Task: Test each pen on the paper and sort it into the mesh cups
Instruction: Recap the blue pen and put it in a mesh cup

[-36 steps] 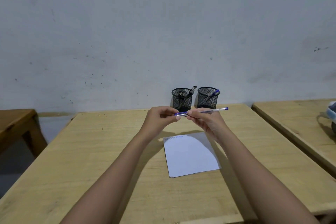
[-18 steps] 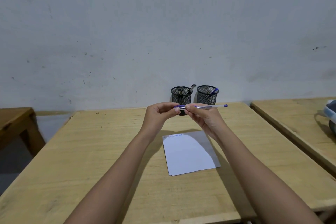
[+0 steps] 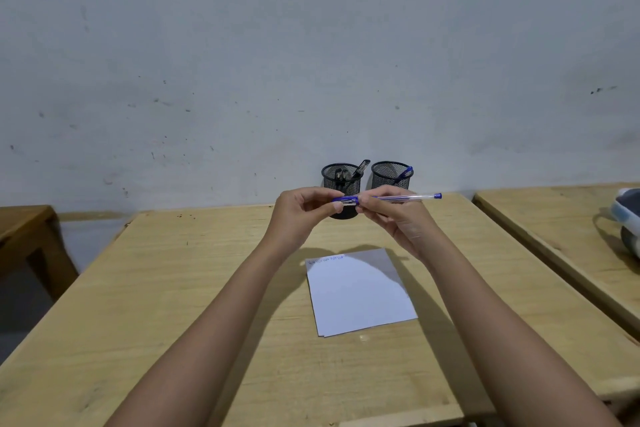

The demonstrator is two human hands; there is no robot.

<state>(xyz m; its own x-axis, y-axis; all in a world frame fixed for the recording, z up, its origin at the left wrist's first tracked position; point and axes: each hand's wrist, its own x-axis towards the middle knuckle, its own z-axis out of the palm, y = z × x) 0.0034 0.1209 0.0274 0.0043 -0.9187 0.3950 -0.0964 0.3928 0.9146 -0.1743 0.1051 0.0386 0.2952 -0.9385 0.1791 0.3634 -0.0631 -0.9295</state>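
I hold a clear pen with a blue cap (image 3: pixel 398 198) level above the table, between both hands. My left hand (image 3: pixel 301 215) pinches the blue cap end; my right hand (image 3: pixel 398 218) grips the barrel. White paper (image 3: pixel 360 295) with blue scribbles along its top edge lies on the table below my hands. Two black mesh cups stand at the wall: the left cup (image 3: pixel 341 177) holds dark pens, the right cup (image 3: pixel 389 175) holds a blue pen. My hands hide the lower parts of both cups.
The wooden table (image 3: pixel 173 288) runs to the grey wall. A second wooden table (image 3: pixel 554 218) stands to the right with a white and dark object (image 3: pixel 628 218) at the frame edge. A brown table (image 3: pixel 24 225) is at the left.
Both hands have risen slightly with the pen, which now lies more level in front of the cups. The grip of each hand looks the same.
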